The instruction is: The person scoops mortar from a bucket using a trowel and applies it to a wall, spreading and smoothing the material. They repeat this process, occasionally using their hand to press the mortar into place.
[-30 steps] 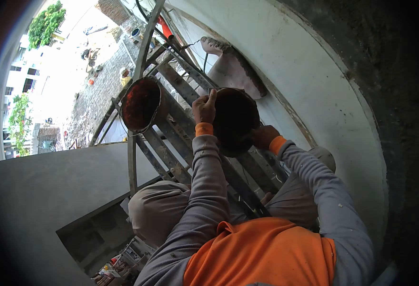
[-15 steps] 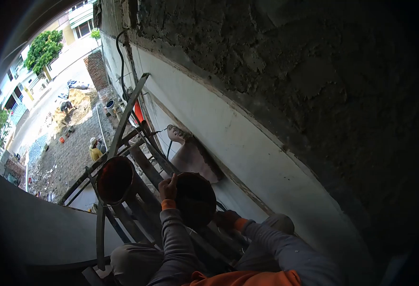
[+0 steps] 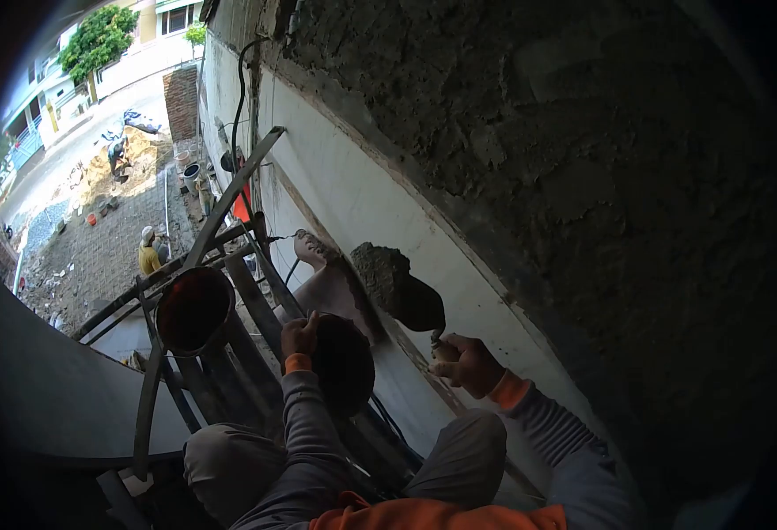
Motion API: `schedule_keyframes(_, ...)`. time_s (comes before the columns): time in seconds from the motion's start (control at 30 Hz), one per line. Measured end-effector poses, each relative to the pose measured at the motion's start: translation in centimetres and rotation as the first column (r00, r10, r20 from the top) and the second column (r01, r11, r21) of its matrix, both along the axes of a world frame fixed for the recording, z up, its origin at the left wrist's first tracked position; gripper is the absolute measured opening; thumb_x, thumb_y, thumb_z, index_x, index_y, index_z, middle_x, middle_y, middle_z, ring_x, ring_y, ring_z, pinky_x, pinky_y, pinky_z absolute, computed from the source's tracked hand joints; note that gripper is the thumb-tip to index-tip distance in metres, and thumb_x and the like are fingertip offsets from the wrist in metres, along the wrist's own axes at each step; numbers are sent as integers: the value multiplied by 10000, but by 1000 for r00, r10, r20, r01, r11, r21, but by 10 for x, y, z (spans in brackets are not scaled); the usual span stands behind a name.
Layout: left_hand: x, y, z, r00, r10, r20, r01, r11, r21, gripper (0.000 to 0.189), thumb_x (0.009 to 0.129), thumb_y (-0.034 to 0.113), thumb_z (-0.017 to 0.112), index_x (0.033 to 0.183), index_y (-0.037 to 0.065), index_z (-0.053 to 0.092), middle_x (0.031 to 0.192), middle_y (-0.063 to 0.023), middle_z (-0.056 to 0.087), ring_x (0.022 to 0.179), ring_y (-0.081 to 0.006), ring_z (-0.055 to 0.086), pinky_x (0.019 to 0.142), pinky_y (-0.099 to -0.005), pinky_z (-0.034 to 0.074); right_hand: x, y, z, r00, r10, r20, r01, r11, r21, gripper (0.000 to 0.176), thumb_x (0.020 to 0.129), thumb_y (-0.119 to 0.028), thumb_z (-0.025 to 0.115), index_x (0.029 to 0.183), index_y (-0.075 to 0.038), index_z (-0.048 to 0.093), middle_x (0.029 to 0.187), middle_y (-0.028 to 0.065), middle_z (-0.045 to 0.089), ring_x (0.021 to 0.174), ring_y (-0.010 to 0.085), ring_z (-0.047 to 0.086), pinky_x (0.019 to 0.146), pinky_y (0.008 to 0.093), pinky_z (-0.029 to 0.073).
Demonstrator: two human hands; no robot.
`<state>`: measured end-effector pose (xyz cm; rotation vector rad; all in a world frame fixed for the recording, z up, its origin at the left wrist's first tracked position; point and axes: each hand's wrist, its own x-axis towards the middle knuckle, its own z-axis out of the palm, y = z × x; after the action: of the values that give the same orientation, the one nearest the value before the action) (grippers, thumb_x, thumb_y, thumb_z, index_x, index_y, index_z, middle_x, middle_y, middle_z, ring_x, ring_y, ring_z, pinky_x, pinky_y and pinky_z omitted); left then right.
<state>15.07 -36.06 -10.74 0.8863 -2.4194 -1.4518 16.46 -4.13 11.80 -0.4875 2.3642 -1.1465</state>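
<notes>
My left hand point(image 3: 300, 339) grips the rim of a dark bucket point(image 3: 342, 371), whose inside is too dark to make out. My right hand point(image 3: 469, 364) is closed on the handle of a trowel point(image 3: 422, 306). A lump of wet grey mortar point(image 3: 379, 272) lies on the trowel blade, held out in front of the white wall panel point(image 3: 371, 190). To the left of my left hand stands a second bucket point(image 3: 196, 309), open end up, with a reddish-brown inside.
Rough grey mortar point(image 3: 574, 185) covers the upper wall at the right. A metal bar point(image 3: 234, 199) slants over the scaffold planks point(image 3: 251, 296). Far below, a person in yellow point(image 3: 149, 254) and another person point(image 3: 116, 157) are near a sand pile point(image 3: 141, 152).
My right hand has come up from low beside the bucket, and the trowel with mortar now shows. The view has shifted, so the buckets and my left hand appear slightly further left.
</notes>
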Motion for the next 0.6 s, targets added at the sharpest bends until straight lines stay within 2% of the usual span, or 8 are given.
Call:
schedule_keyframes(0.03, -1, 2, 4, 1000, 7, -17, -7, 1000, 3, 512, 827, 505, 561, 770, 13, 689, 722, -234, 619, 731, -393, 627, 673, -452, 461, -9, -11, 27, 986, -68, 153, 75, 996, -42, 347, 771, -252, 725, 955, -3, 568, 709, 26, 545, 551, 102, 559, 468, 249, 466)
schedule_keyframes(0.1, 2, 11, 14, 999, 24, -47, -24, 1000, 8, 512, 832, 504, 558, 771, 14, 690, 726, -239, 618, 736, -394, 628, 678, -446, 466, -43, -16, 52, 957, -55, 284, 140, 947, -289, 265, 810, -264, 691, 887, -40, 573, 636, 23, 518, 532, 88, 535, 464, 254, 458)
schedule_keyframes(0.17, 0, 8, 13, 999, 7, -41, -6, 1000, 19, 491, 840, 491, 562, 777, 22, 692, 748, -235, 624, 754, -387, 631, 699, -432, 474, -86, -13, 75, 933, -78, 351, 209, 912, -353, 344, 849, -250, 644, 1085, -44, 502, 752, 21, 525, 539, 92, 523, 458, 261, 476)
schedule_keyframes(0.23, 3, 7, 22, 1000, -19, -8, 20, 997, 68, 478, 842, 484, 568, 782, 27, 693, 761, -229, 629, 765, -382, 633, 710, -425, 477, -140, 2, 86, 881, -274, 386, 398, 870, -290, 318, 871, -253, 615, 1088, -56, 493, 748, 21, 515, 535, 90, 512, 452, 255, 471)
schedule_keyframes(0.43, 0, 4, 11, 998, 59, -4, -58, 996, 69, 474, 836, 500, 579, 790, 44, 701, 768, -207, 646, 770, -373, 638, 715, -420, 480, -119, 17, 118, 913, -273, 302, 387, 811, -438, 279, 869, -274, 612, 1032, -64, 528, 733, 31, 533, 515, 101, 519, 430, 261, 453)
schedule_keyframes(0.6, -2, 0, 8, 997, 76, -24, -75, 995, 63, 475, 833, 505, 584, 783, 47, 702, 761, -196, 652, 760, -373, 639, 704, -418, 483, -85, 52, 138, 924, -334, 187, 382, 799, -464, 328, 883, -281, 585, 1095, -48, 493, 733, 40, 516, 487, 97, 490, 410, 254, 435)
